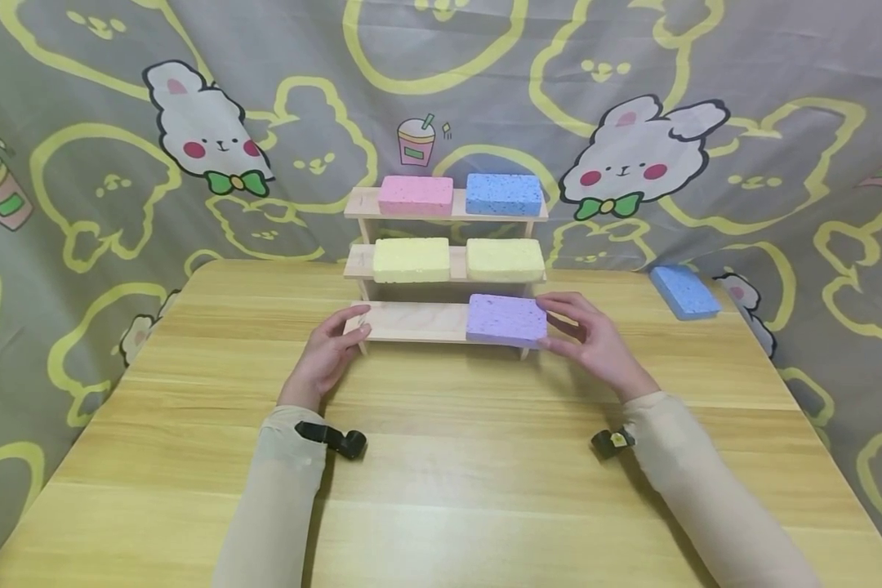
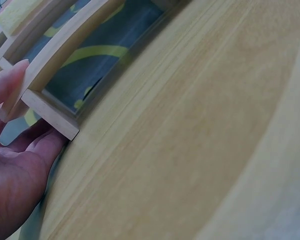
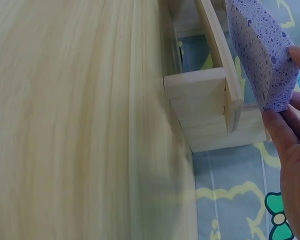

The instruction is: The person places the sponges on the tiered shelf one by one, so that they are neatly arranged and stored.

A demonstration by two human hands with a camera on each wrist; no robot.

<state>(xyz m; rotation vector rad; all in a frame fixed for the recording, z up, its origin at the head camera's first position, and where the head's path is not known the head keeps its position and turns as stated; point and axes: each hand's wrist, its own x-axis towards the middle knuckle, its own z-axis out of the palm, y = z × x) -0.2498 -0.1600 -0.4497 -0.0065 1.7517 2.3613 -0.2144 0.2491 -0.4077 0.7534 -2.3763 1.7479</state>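
A purple sponge (image 1: pixel 507 319) is at the right end of the lowest tier of a small wooden three-tier shelf (image 1: pixel 419 321). My right hand (image 1: pixel 594 341) pinches its right end between thumb and fingers. In the right wrist view a gap shows between the purple sponge (image 3: pixel 262 52) and the tier board (image 3: pixel 222 60). My left hand (image 1: pixel 328 356) holds the left end of the same tier, thumb in front. From the left wrist, that hand (image 2: pixel 17 170) is seen round the board's end, with some fingers behind the shelf leg (image 2: pixel 52 115).
A pink sponge (image 1: pixel 416 196) and a blue sponge (image 1: pixel 503 194) sit on the top tier. Two yellow sponges (image 1: pixel 412 260) occupy the middle one. Another blue sponge (image 1: pixel 684 292) lies on the wooden table (image 1: pixel 441 490) at the back right. A patterned curtain (image 1: pixel 309 122) hangs behind.
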